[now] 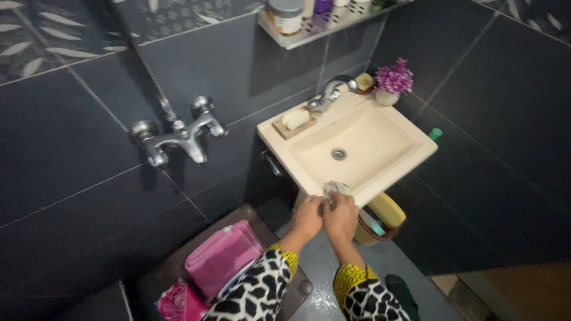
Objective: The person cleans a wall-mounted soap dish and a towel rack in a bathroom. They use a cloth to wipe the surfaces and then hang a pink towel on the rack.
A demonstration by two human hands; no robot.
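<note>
Both hands (324,217) hide cloth (334,189), sink (410,169) edge

Dark tiled bathroom, cream sink, bright pink and yellow accents.
Sink (380,178) cream with silver drain; wall tiles (53,142) charcoal, upper band with pale leaf pattern (35,41). Taps (178,134) chrome. Soap (294,117) off-white on a tan tray. Flowers (394,77) purple in a white pot. Sleeves (256,291) black-and-white animal print with yellow cuffs. Cloth (334,190) in the hands looks pale grey, hard to tell. Folded fabric (223,255) pink; basket (386,213) yellow; small cap (436,134) green.
</note>
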